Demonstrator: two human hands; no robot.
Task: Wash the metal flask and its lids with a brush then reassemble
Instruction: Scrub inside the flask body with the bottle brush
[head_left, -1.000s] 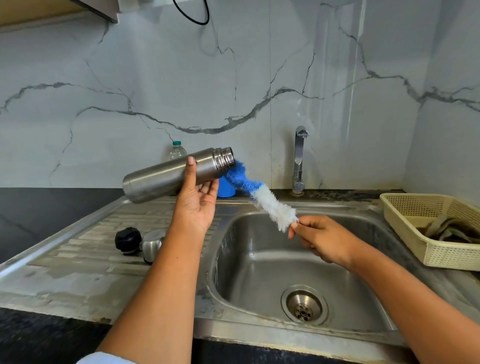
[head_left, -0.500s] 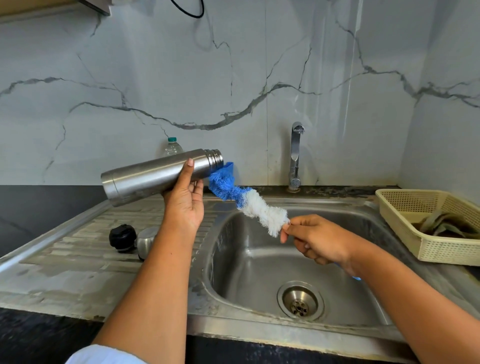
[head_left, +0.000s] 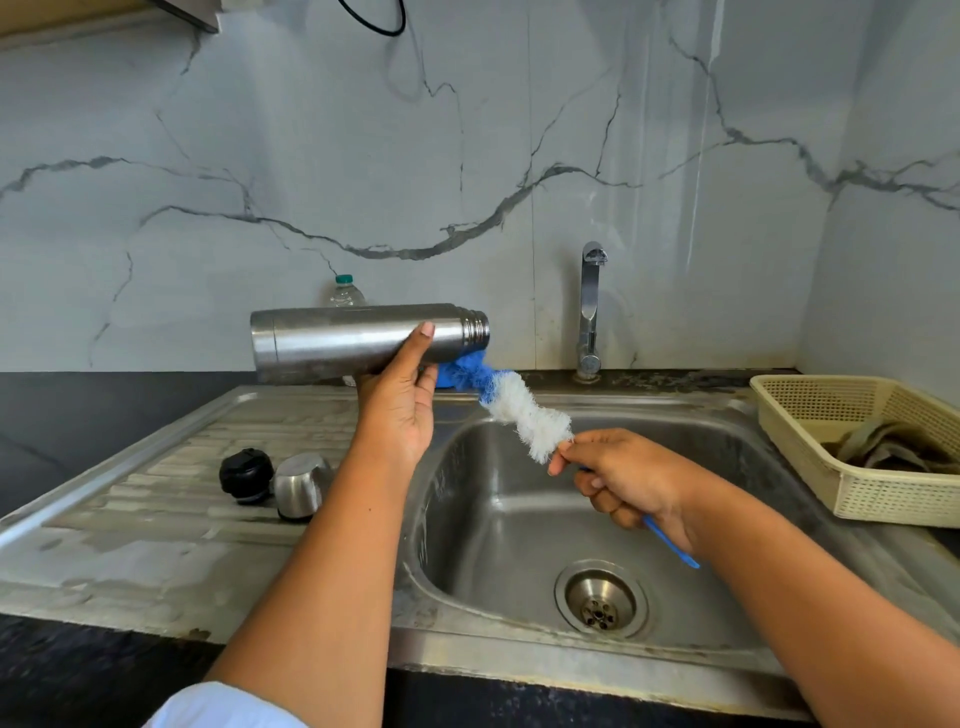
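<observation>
Head view, looking down over a steel sink (head_left: 498, 525) set in a dark bench (head_left: 57, 415). The left hand (head_left: 400, 410) holds the metal flask (head_left: 353, 340) lying almost level above the sink's back left corner. The thumb is laid up across its front and the fingers are curled round underneath. Its open threaded mouth points right, towards the tap (head_left: 590, 312).

The right hand (head_left: 628, 478) pinches the brush (head_left: 524, 410) just below its white bristles, the fingers closed round the blue handle, which sticks out past the palm. The brush slants up to the left. Its blue end sits just under the flask's neck, outside the mouth and partly hidden behind the flask and the left hand.

Both lids lie on the ribbed draining board (head_left: 156, 519) left of the basin: a black stopper (head_left: 245, 475) and, just beside it, a steel cap (head_left: 301, 483).

A small plastic bottle (head_left: 344, 292) stands behind the flask by the marble wall. On the right a cream basket (head_left: 810, 415) holds a crumpled cloth (head_left: 883, 447).
</observation>
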